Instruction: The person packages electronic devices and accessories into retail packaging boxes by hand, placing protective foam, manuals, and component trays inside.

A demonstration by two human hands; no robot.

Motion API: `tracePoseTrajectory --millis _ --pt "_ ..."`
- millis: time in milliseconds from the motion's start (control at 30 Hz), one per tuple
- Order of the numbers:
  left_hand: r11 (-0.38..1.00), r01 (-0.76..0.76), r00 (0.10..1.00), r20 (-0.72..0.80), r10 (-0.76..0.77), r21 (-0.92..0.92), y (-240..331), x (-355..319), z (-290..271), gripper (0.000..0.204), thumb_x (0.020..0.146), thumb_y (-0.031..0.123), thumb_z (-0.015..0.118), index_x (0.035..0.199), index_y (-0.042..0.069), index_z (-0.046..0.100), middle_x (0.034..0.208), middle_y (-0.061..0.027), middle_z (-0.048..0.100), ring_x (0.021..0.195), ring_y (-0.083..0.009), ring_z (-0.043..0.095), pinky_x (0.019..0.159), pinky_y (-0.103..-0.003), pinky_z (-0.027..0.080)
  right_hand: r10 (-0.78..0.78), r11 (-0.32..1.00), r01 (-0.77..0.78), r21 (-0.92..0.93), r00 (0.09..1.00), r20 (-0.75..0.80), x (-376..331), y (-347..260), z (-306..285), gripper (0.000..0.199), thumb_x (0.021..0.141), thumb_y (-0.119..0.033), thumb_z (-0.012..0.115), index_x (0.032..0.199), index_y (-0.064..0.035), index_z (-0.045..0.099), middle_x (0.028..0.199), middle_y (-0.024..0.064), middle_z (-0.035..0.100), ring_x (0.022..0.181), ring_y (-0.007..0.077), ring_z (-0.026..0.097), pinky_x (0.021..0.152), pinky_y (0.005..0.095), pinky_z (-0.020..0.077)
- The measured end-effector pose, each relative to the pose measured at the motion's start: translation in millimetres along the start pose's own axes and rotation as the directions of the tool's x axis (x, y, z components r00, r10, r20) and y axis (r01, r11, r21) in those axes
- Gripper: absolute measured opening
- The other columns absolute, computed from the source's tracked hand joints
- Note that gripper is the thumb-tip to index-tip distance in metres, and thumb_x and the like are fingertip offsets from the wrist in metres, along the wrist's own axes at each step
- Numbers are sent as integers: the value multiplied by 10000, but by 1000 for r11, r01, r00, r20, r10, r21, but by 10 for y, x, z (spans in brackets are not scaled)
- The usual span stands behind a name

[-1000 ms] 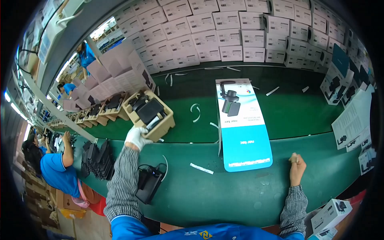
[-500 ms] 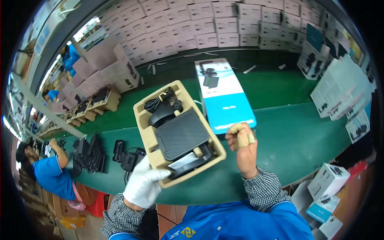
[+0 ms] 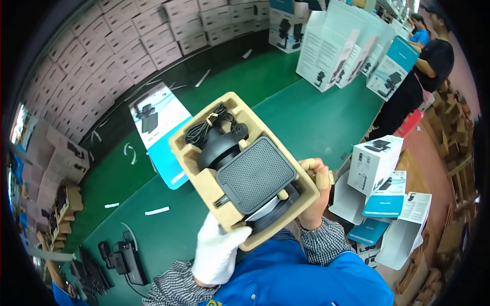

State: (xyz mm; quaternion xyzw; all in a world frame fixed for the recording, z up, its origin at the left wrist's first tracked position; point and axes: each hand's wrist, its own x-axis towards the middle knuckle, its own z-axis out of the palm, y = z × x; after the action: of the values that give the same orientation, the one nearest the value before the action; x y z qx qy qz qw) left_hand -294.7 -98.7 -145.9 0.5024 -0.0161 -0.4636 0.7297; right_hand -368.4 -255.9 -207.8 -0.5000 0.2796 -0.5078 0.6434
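Our right hand (image 3: pixel 312 196) sits mostly behind the pulp tray (image 3: pixel 204 148) at its four o'clock edge, only fingers and wrist showing. The dark grille (image 3: pixel 255 176) covers most of the round part (image 3: pixel 273 214) beneath it. At seven o'clock, black gadgets (image 3: pixel 89 275) (too small to tell apart) run into the dark rim.

A long green worktable (image 3: pixel 306 117) fills the frame's middle. Stacked pale cartons (image 3: pixel 117 46) line the upper left; open white boxes (image 3: pixel 337 46) stand upper right.
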Motion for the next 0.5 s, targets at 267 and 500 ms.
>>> tracePoseTrajectory --millis 267,500 --pt "978 -14 996 86 -4 207 -689 818 391 555 723 -81 611 1236 4 416 1147 -129 505 1047 -220 501 904 -316 429 94 919 -102 380 995 39 765 903 -907 448 943 -392 337 735 -63 557 730 59 567 634 105 470 604 224 368" --pt "993 117 971 214 -110 -22 -665 1399 621 506 731 -106 577 1210 -8 447 1111 -137 534 1019 -210 518 862 -284 440 173 907 -132 400 983 -68 1302 824 -1117 507 934 -427 342 675 -63 580 706 61 576 613 115 491 596 221 376"
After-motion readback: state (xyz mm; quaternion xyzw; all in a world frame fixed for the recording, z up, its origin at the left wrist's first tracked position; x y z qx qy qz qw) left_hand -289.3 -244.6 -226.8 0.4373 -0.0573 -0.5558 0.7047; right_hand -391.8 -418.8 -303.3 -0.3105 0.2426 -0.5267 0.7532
